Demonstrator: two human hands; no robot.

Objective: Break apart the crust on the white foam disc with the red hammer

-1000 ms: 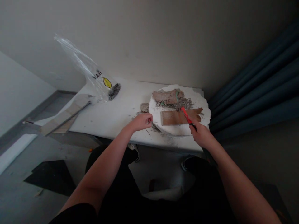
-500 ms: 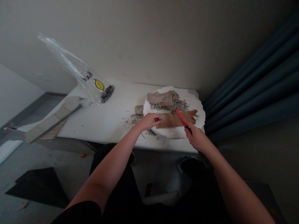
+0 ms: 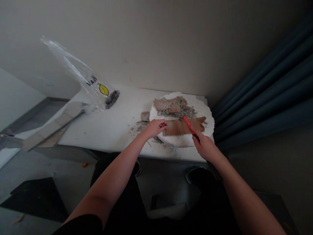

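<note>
"Status, pls?"

"R hand (image 3: 204, 145) wrapped round red-handled tool (image 3: 187, 122), tip by the debris (image 3: 190, 112) on white slab (image 3: 182, 141). L hand (image 3: 156, 128) curled at slab's left rim; can't tell if it's pinching anything."

"Step?"

"From my remote feed, prob. working tool tip betw. debris & brown strip (image 3: 179, 127), near half of slab. Next move calls for firm R grip, I'd say, w/ L steadying."

"Room?"

"Slab reaches table's (image 3: 107, 129) right end, curtain (image 3: 264, 81) beyond. Most open room's left of slab, toward plastic bag (image 3: 84, 76)."

Red-and-black tool (image 3: 189, 125), brown strip (image 3: 177, 128), speckled grey-brown piece (image 3: 166, 105) (green at one edge), white slab (image 3: 179, 141), dark blue curtain (image 3: 271, 81)
</note>
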